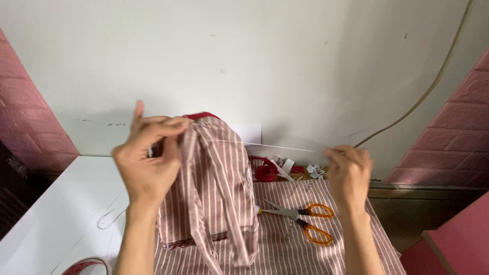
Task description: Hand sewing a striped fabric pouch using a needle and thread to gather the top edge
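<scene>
Mid-stitch: left hand pinching cloth, right hand pinching thread taut; next, likely needle back in, near table's far edge.

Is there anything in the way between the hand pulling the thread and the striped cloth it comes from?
Nothing visible. The white thread runs taut through open air from the striped cloth, gripped by the left hand, to the right hand. The orange-handled scissors lie lower, on the table.
</scene>
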